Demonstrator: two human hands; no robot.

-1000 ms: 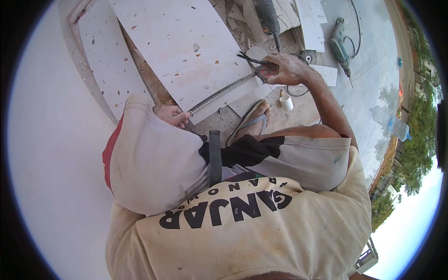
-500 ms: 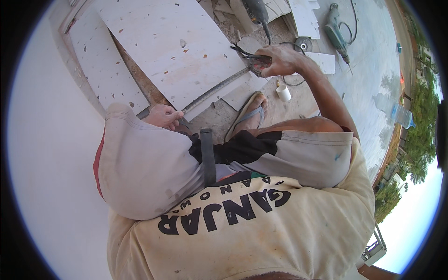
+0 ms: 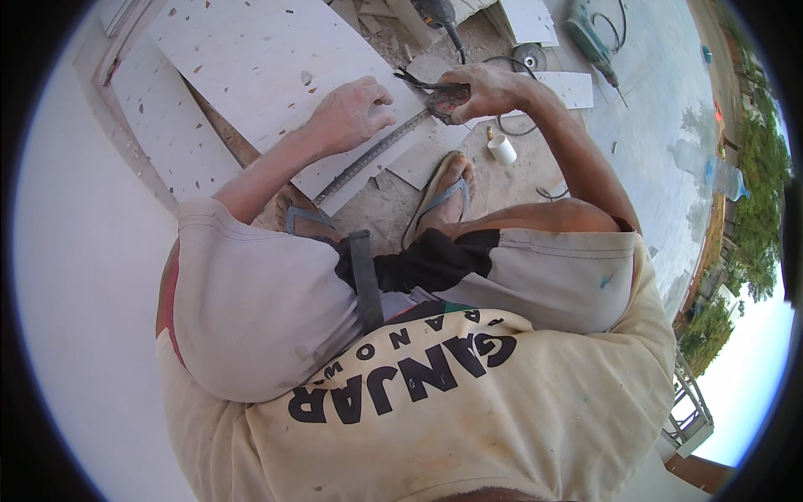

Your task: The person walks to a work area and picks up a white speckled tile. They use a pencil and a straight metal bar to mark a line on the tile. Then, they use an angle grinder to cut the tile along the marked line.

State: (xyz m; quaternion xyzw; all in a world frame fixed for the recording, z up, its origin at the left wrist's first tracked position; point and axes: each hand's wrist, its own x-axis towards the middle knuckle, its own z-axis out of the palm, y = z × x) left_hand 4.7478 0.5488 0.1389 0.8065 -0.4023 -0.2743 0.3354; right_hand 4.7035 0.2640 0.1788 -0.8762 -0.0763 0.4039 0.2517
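Note:
My right hand point(image 3: 487, 90) grips a dusty tape measure point(image 3: 445, 106) with a dark and reddish case and a black strap. Its blade point(image 3: 372, 156) is pulled out, running down to the left along the near end of a white, speckled tile point(image 3: 251, 63). Above that tile, beside the blade, is my left hand point(image 3: 353, 115). Its fingers are loosely bent and apart from the thumb, with nothing visible between them. A narrow strip of white tile shows under and below the blade.
Another white tile point(image 3: 163, 117) lies to the left. At the far side are a dark corded power tool point(image 3: 437, 12), a disc point(image 3: 529, 57) and a green drill point(image 3: 590, 42). A white cup-like piece point(image 3: 502, 150) lies right of my sandalled foot point(image 3: 447, 192). Broken tile pieces and cords are around.
My left hand has left the blade's lower end by my knee and moved up and right over the tile. My right hand still holds the tape measure; the whole view has shifted slightly.

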